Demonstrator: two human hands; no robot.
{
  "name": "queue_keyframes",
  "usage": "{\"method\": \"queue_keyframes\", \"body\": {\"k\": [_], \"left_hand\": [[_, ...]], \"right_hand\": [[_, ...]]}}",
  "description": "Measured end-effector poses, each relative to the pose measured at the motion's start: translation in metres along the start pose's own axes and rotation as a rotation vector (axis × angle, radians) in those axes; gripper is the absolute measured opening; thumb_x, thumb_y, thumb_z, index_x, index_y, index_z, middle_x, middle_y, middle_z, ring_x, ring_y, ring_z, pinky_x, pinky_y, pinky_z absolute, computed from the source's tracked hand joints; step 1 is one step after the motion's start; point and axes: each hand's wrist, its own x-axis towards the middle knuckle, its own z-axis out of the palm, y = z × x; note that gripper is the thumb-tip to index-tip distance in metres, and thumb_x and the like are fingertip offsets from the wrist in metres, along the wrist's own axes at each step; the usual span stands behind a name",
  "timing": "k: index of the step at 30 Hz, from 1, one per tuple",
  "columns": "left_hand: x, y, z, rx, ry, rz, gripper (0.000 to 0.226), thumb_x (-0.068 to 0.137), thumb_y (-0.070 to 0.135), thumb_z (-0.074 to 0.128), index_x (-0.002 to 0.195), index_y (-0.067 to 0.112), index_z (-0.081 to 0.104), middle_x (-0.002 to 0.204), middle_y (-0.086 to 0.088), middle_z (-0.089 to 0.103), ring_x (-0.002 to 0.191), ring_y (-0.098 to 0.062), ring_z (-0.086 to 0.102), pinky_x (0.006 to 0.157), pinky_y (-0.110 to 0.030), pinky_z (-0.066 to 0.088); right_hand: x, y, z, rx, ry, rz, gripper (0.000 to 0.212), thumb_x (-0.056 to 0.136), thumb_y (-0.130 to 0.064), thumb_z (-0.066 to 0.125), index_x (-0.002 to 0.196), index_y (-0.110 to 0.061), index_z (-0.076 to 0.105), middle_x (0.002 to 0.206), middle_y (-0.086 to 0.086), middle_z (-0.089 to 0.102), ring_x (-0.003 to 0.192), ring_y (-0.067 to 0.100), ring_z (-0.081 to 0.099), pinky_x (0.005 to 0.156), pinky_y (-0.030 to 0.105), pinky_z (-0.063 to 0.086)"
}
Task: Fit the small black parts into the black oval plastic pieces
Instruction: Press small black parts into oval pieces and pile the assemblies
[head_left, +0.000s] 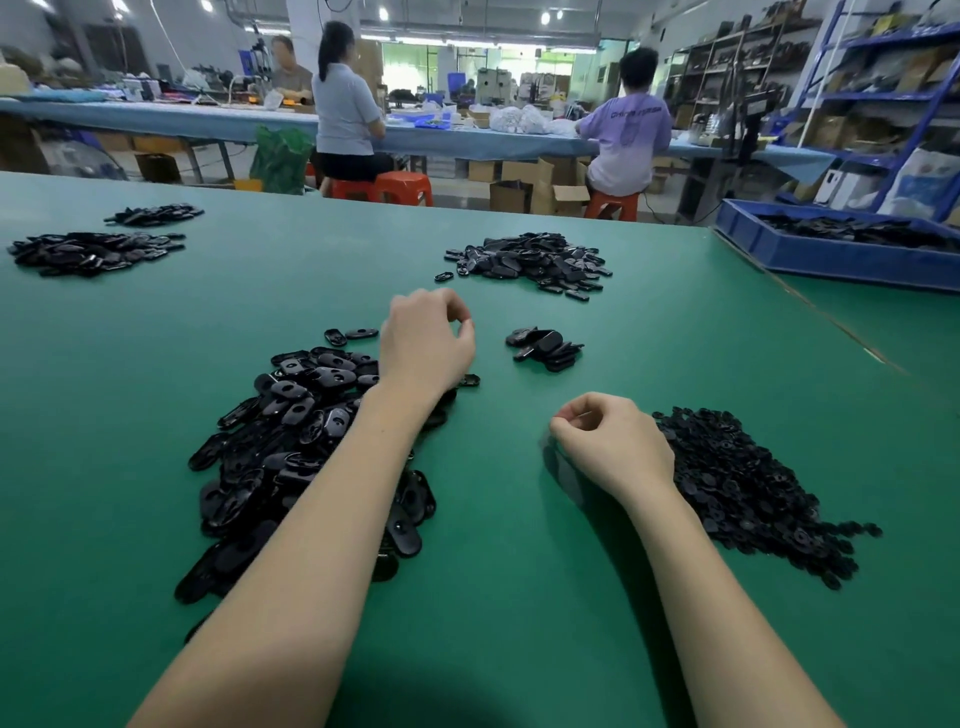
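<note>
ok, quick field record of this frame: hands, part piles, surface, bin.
left hand: fingers curled, thumb and forefinger meeting, nothing visible in them, above oval pieces pile
right hand: fingers curled, contents not visible, beside small parts pile
oval pieces pile: under left forearm
small parts pile: right of right hand
small stack: between hands, farther out
surface: green mat
blue bin: far right, holds black parts

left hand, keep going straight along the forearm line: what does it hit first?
Probably bare green mat first. The left hand points up and slightly right, toward the far pile of oval pieces, which looks like the first thing in that line. Depth is unclear, and the small stack sits off to its right.
</note>
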Motion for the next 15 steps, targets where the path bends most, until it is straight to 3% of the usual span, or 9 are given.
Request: {"method": "queue_keyframes", "body": {"k": [8,15], "left_hand": [[0.003,-0.043,-0.02,0.243,-0.188,-0.19,0.031,0.094,0.016,0.052,0.118,0.024,0.069,0.128,-0.004,0.063,0.128,-0.029,0.044,0.102,-0.041,0.039],[0.002,-0.048,-0.019,0.3,-0.333,-0.233,0.033,0.097,0.023,0.051,0.125,0.023,0.068,0.134,-0.009,0.06,0.134,-0.032,0.036,0.108,-0.044,0.032]], "right_hand": [[0.0,-0.001,0.002,-0.023,-0.001,-0.006,0.008,0.084,-0.041,0.063,0.084,-0.035,0.069,0.077,-0.026,0.065,0.075,-0.008,0.053,0.059,0.02,0.033],[-0.01,-0.01,0.011,-0.12,0.157,-0.131,0.006,0.086,-0.038,0.064,0.089,-0.032,0.064,0.072,-0.026,0.062,0.076,0.014,0.057,0.063,0.028,0.035]]}}
